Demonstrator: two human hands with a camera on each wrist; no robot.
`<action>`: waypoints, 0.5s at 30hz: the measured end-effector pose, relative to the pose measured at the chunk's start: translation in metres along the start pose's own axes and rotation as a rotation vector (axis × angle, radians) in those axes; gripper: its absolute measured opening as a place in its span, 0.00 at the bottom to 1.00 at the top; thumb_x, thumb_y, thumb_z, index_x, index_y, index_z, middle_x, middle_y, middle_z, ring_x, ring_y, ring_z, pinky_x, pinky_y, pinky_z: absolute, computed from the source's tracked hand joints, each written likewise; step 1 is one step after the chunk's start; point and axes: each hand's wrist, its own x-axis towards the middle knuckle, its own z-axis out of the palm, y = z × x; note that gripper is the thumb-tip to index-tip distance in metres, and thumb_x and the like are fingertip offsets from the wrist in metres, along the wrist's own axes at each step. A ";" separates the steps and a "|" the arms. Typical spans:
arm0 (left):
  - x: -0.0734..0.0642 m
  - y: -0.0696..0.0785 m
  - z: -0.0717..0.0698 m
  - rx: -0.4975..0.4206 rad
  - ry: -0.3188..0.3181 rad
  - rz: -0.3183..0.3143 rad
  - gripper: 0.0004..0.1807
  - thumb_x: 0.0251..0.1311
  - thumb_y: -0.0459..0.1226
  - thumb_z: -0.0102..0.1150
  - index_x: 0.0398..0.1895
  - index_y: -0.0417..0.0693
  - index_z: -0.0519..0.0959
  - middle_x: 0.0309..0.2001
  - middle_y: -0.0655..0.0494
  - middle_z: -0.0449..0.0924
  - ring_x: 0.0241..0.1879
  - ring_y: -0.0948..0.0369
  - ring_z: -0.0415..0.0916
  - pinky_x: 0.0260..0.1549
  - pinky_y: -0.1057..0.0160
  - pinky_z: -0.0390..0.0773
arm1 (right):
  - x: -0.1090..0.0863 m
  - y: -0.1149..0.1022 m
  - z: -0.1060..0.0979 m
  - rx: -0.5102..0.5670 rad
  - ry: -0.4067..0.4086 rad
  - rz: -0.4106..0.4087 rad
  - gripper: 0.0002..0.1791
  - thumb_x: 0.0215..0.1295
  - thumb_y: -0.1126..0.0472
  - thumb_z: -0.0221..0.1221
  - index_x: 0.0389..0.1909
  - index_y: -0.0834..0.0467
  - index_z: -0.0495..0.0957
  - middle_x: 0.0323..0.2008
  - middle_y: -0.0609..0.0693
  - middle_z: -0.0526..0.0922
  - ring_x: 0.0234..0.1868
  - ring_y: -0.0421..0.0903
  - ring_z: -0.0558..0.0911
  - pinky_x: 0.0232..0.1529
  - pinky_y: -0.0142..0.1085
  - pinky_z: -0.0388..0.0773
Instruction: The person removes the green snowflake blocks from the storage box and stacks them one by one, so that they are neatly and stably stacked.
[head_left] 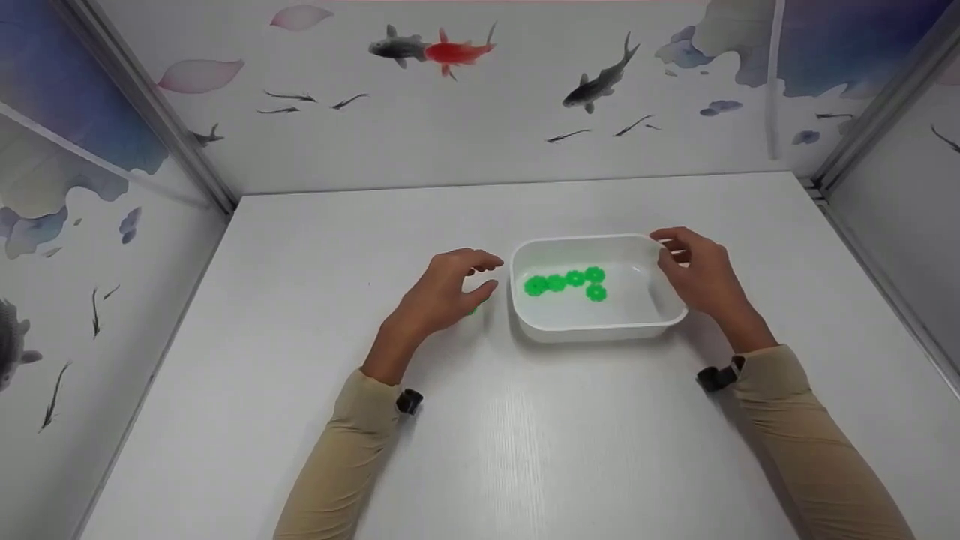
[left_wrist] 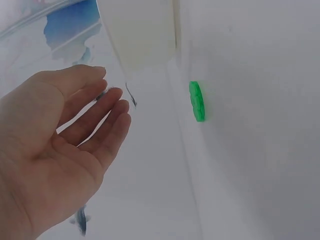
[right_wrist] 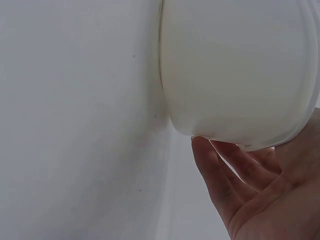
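A white rectangular plastic tub (head_left: 600, 327) sits on the table. Inside it lie several small green flower-shaped pieces (head_left: 556, 283), most of them in a row. At the tub's right end, my right hand (head_left: 697, 270) holds the rim, its fingers (right_wrist: 215, 175) against the outer wall and the thumb over the edge. My left hand (head_left: 450, 289) hovers just left of the tub, fingers loosely bent and holding nothing. Another green piece (left_wrist: 197, 101) lies on the table beside the left hand, mostly hidden under it in the head view.
The white table (head_left: 465, 435) meets printed panels with fish drawings at the back (head_left: 480, 142) and left (head_left: 90, 247). A metal frame post (head_left: 885, 97) stands at the back right corner. A black wrist camera (head_left: 718, 377) sits below the right hand.
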 end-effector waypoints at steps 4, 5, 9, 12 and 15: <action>0.005 0.007 0.006 -0.030 0.017 0.036 0.19 0.75 0.35 0.66 0.66 0.44 0.83 0.63 0.48 0.87 0.62 0.49 0.84 0.65 0.49 0.85 | 0.000 0.000 0.000 -0.005 0.002 0.003 0.22 0.83 0.58 0.53 0.72 0.56 0.76 0.66 0.66 0.82 0.63 0.66 0.84 0.66 0.63 0.81; 0.006 0.008 0.007 -0.034 0.021 0.047 0.19 0.75 0.35 0.66 0.66 0.44 0.83 0.63 0.48 0.87 0.62 0.50 0.84 0.65 0.50 0.85 | 0.000 0.000 0.000 -0.006 0.002 0.003 0.22 0.83 0.58 0.53 0.72 0.56 0.76 0.66 0.66 0.82 0.64 0.66 0.84 0.66 0.63 0.81; 0.011 0.011 0.012 -0.067 0.043 0.078 0.18 0.76 0.35 0.65 0.65 0.44 0.84 0.61 0.49 0.87 0.61 0.51 0.84 0.64 0.49 0.85 | -0.001 0.000 0.000 0.005 0.001 -0.003 0.22 0.84 0.58 0.53 0.72 0.57 0.76 0.67 0.66 0.82 0.64 0.67 0.85 0.67 0.63 0.81; 0.016 0.011 0.016 -0.095 0.050 0.091 0.17 0.75 0.34 0.65 0.64 0.43 0.84 0.61 0.49 0.88 0.60 0.53 0.85 0.64 0.49 0.85 | -0.002 -0.001 0.000 0.017 0.002 -0.007 0.22 0.84 0.58 0.53 0.72 0.57 0.76 0.67 0.67 0.82 0.64 0.67 0.85 0.67 0.63 0.81; 0.020 0.011 0.021 -0.120 0.045 0.103 0.16 0.76 0.33 0.64 0.63 0.42 0.84 0.60 0.47 0.88 0.59 0.52 0.86 0.64 0.49 0.85 | -0.001 -0.002 0.000 0.020 0.003 -0.002 0.22 0.83 0.58 0.54 0.72 0.56 0.76 0.67 0.66 0.82 0.64 0.67 0.85 0.68 0.62 0.81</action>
